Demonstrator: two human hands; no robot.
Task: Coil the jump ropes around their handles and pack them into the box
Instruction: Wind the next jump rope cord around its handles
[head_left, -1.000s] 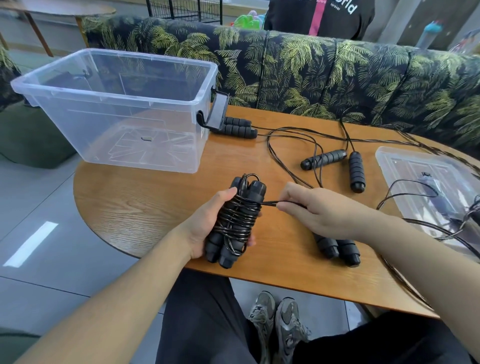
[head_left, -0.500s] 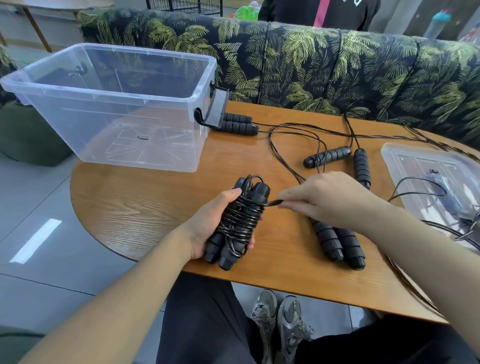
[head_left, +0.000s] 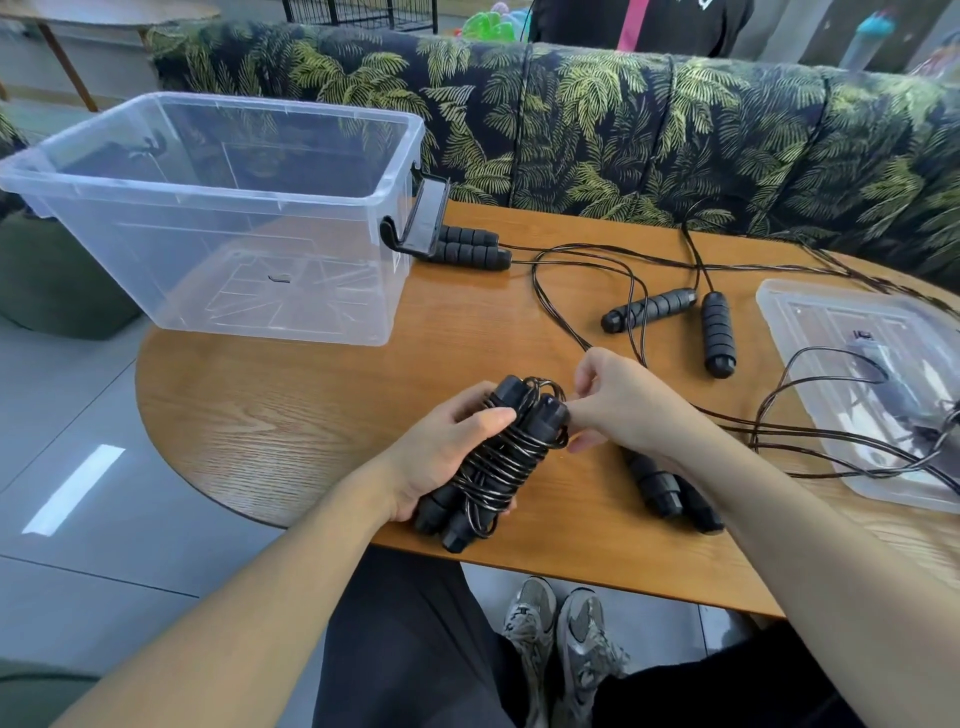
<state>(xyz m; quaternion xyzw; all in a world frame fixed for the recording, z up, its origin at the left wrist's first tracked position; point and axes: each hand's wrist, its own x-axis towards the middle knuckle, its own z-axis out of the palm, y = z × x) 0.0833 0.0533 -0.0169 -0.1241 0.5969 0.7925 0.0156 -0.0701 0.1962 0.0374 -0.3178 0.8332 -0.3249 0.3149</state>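
Above the table edge, left hand (head_left: 441, 457) grips the black cord-wrapped handles (head_left: 493, 457); right hand (head_left: 623, 410) pinches its cord.

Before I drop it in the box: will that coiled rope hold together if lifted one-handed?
Probably: the coiled rope looks tightly wound round both handles. The loose end by the right hand may spring free. Likely light; the left hand holds it alone.

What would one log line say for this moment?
left hand: grips coiled jump rope | right hand: pinches cord end at bundle top | clear box: empty | three ropes loose on table
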